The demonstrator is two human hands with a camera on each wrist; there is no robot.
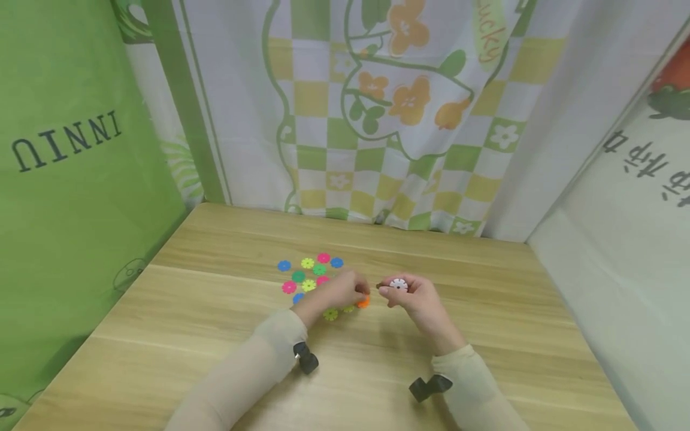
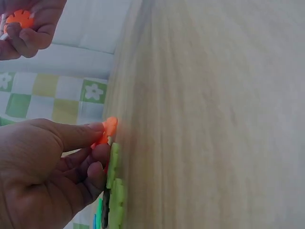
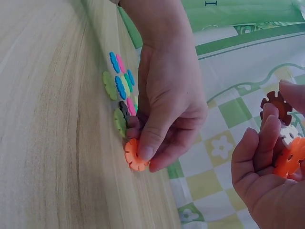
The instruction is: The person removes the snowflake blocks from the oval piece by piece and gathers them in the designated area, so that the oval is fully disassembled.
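Observation:
My left hand (image 1: 342,290) pinches an orange notched plastic disc (image 3: 136,157) between thumb and fingers, low over the table by the other discs. To its right, my right hand (image 1: 423,299) is raised a little and holds a small group of discs. In the right wrist view these are a brown disc (image 3: 278,109), a white disc (image 3: 288,134) and another orange disc (image 3: 291,160). Whether they are slotted together I cannot tell. Yellow-green discs (image 2: 116,205) lie just beside the left fingers, and a dark disc (image 2: 106,207) is partly covered there.
Several flower-shaped discs lie spread on the wooden table (image 1: 215,335) left of the hands, among them a pink disc (image 1: 289,287) and a blue disc (image 1: 284,266). A patterned curtain (image 1: 377,179) hangs at the table's far edge, with a green cloth (image 1: 81,209) on the left.

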